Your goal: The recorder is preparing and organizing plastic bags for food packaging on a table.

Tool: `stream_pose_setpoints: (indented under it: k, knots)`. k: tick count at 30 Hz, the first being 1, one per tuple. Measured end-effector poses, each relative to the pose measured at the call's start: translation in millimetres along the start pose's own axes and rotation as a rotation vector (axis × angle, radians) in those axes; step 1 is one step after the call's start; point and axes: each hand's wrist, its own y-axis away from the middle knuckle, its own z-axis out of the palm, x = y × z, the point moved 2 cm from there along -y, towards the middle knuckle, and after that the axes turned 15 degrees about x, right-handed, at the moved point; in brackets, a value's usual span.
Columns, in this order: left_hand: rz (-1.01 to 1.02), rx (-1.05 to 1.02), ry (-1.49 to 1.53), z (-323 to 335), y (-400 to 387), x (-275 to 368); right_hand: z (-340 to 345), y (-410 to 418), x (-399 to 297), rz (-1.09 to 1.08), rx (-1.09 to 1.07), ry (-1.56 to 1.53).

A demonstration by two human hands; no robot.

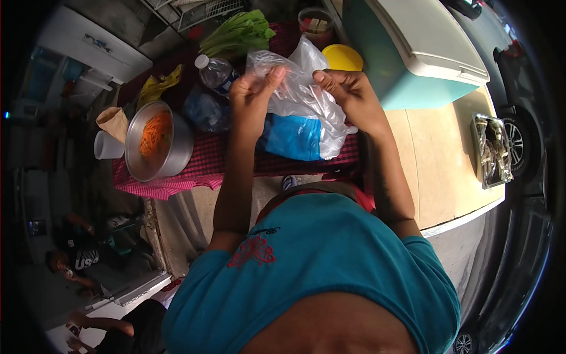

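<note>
Both my hands pinch a thin clear plastic bag (292, 95) above the table. My left hand (254, 95) grips its left side between thumb and fingers. On the opposite side, my right hand (353, 95) pinches the plastic with thumb and forefinger. Right below lies a blue plastic packet (294, 137), partly covered by crumpled white plastic (334, 141). A clear bottle with a white cap (219, 73) lies close to my left hand. Beyond the bag are a yellow lid (342, 57) and a tub with a clear lid (315, 26).
A metal pot (179, 150) holding shredded orange vegetable stands on the checked tablecloth (208, 155). Leafy greens (241, 33) lie at the back. At right, a teal cooler (376, 57) and a clear packed tray (493, 150) rest on a tan counter (442, 168). Other people are at lower left.
</note>
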Motion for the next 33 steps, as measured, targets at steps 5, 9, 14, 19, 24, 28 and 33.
stream_pose_setpoints:
  k: [5, 9, 14, 19, 24, 28, 33]
  knots:
    - [-0.026, 0.038, 0.014, -4.5, -1.2, -0.1, -13.4, -6.3, 6.7, -0.001, 0.215, -0.176]
    - [-0.021, 0.075, 0.001, 3.7, 5.0, 14.0, 8.7, 1.6, -0.6, -0.164, 0.102, 0.023]
    - [0.037, 0.01, -0.075, 2.5, -0.1, 8.1, -1.2, -1.3, 8.6, -0.048, 0.121, -0.136]
    - [-0.083, -0.277, -0.046, 38.7, 9.9, 4.3, -41.0, 22.8, 1.1, -0.05, 0.081, -0.345]
    - [-0.032, -0.63, 0.068, 124.6, 40.0, 2.8, -100.5, 102.2, -28.2, -0.032, 0.398, -0.443]
    - [-0.096, -1.025, 0.217, 192.4, 103.0, 14.9, -122.5, 194.4, -58.0, -0.17, 0.816, -0.249]
    - [-0.707, -1.519, 0.545, 227.5, 193.0, 3.7, -110.0, 297.6, -74.4, -0.115, 1.332, 0.269]
